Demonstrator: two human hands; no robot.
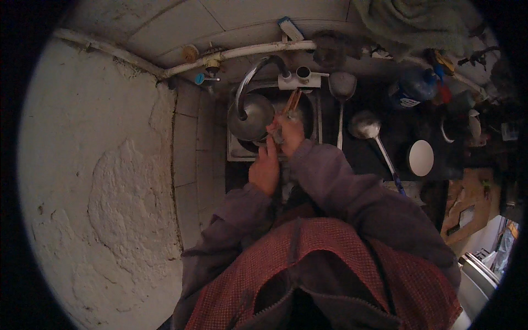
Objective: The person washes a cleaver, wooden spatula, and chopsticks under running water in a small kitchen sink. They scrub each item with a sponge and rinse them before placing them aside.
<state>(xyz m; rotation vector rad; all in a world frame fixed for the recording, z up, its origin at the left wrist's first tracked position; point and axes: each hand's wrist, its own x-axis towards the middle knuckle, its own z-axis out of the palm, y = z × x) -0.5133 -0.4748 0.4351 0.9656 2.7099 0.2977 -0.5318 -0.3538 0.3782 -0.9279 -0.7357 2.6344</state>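
Both my hands are together over a steel sink (241, 156) below a curved chrome faucet (252, 76). My right hand (292, 133) is closed on a bundle of chopsticks (293, 100), which point up and away towards the faucet base. My left hand (264, 170) reaches up beside it, fingers extended to the near end of the bundle; whether it grips anything is too blurred to tell. Left of the hands, under the spout, a round metal bowl (258, 123) sits in the sink. A dark round pan (306, 110) lies partly hidden beneath my right hand.
On the dark counter right of the sink lie a spatula (342, 88), a metal ladle (367, 126) and a white round dish (420, 158). A plastic bottle (412, 93) is farther back. A pipe (247, 51) with a blue-handled valve (200, 78) runs behind; a wall (123, 165) bounds the left.
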